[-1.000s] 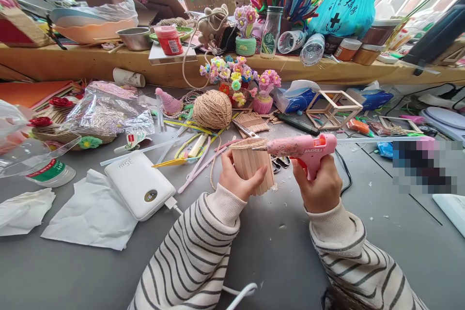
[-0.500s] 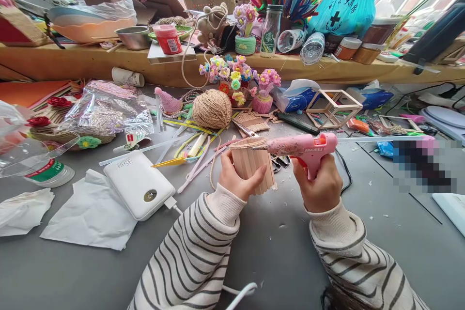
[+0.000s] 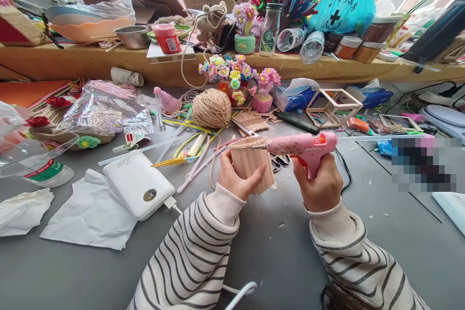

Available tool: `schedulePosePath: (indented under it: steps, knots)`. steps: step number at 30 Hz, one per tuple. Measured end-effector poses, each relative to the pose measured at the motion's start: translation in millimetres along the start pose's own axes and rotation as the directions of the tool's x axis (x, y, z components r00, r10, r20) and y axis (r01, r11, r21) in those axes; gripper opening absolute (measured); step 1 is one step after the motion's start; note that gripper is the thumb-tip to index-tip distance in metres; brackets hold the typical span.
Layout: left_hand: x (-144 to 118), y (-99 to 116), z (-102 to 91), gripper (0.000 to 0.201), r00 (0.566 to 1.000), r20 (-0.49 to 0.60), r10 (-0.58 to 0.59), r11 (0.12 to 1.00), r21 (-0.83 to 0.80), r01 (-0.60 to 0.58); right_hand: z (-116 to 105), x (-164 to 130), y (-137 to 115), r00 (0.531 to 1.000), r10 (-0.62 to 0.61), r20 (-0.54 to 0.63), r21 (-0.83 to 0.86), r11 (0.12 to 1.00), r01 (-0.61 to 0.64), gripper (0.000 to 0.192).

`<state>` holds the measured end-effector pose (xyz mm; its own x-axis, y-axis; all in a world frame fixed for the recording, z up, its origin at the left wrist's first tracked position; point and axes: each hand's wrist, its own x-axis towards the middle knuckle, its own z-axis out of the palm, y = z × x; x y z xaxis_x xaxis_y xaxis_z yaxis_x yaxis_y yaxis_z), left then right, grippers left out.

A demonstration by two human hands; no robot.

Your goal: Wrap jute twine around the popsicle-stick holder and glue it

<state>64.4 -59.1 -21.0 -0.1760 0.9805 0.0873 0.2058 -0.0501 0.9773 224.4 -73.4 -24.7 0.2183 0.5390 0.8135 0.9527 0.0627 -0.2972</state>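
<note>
1. Risk: hot nozzle of pink glue gun, clenched in right hand, touching rim twine of stick cup; could burn left hand, fingers wrapped round cup, held just above grey table.
2. Risk: glue stringing, twine lifting off.
3. Count: one gun, one cup, one twine ball, one power bank.

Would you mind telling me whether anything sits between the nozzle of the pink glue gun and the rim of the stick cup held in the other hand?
Nothing visible does. The right hand holds the pink glue gun level, and its nozzle already reaches the twine-wrapped rim of the stick cup gripped by the left hand.
</note>
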Motion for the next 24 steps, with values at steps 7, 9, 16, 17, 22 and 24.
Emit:
schedulePosePath:
  steps: [7,9,16,17,22,24]
  knots:
    - [1.0,-1.4,-0.4,0.073,1.000,0.010,-0.023,1.000,0.004,0.023,-0.6,0.3,-1.0,0.999,0.043,0.004,0.042,0.998,-0.043,0.053]
    - [1.3,-1.7,-0.5,0.073,1.000,0.012,-0.024,1.000,0.005,0.024,-0.4,0.3,-0.7,0.998,0.055,0.009,0.049,0.997,-0.055,0.051]
    - [1.3,-1.9,-0.6,0.074,0.999,0.004,-0.041,0.999,0.011,0.041,0.5,0.4,0.3,0.999,0.044,-0.016,0.063,0.997,-0.043,0.049]
    - [1.3,-2.0,-0.6,0.074,0.999,0.005,-0.040,0.999,0.010,0.040,0.4,0.6,0.3,0.999,0.043,-0.014,0.064,0.997,-0.042,0.050]
    - [1.3,-2.4,-0.2,0.073,1.000,-0.003,-0.029,1.000,0.000,0.029,-0.7,1.0,0.0,0.998,0.062,0.027,0.046,0.997,-0.063,0.053]
    - [1.4,-2.8,-0.2,0.073,0.999,-0.006,-0.032,0.999,-0.006,0.032,-0.8,0.8,0.2,0.998,0.060,0.032,0.037,0.997,-0.061,0.054]
